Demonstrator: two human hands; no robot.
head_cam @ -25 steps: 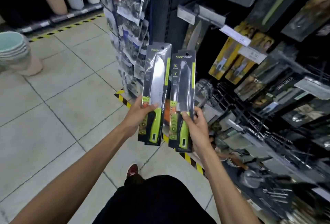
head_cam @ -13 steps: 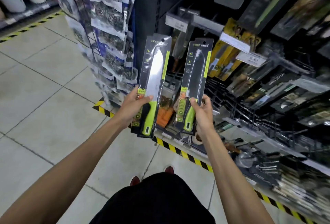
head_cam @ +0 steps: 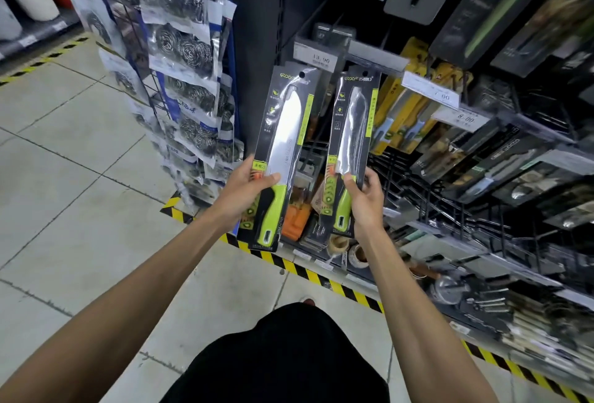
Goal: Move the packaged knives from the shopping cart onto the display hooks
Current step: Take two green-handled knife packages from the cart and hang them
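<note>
Two packaged knives held upright before the display. The larger packaged knife (head_cam: 283,158), a broad blade with a green handle on a dark card, sits just left of picture centre; the smaller packaged knife (head_cam: 348,152), of the same make, stands just beside it at its 3 o'clock, the two cards apart and roughly parallel, each leaning slightly to 1 o'clock.

The left hand (head_cam: 246,192) is closed on the lower part of the larger card, thumb across the front where blade meets handle, fingers behind. The right hand (head_cam: 366,200) is closed likewise on the smaller card at handle level.

Grasping low leaves the top of each card free: a round hang hole (head_cam: 301,74) is visible near the top edge of the larger card, and this end must presumably meet a hook. A matching hole on the smaller card cannot be made out.

Holding the printed faces toward the viewer probably allows comparison with stock already hanging, so that each goes to its matching row.

At 12 o'clock from the cards hangs a price tag (head_cam: 318,57); at 2 to 3 o'clock, yellow-carded packages (head_cam: 398,107) and further dark knife packages hang from the display hooks (head_cam: 427,197). At 9 to 11 o'clock is a rack of bagged steel scourers (head_cam: 189,49). Yellow-and-black floor tape (head_cam: 308,272) runs along the shelf base at 6 o'clock.

The shopping cart is not in view. Neither package is yet hung.
</note>
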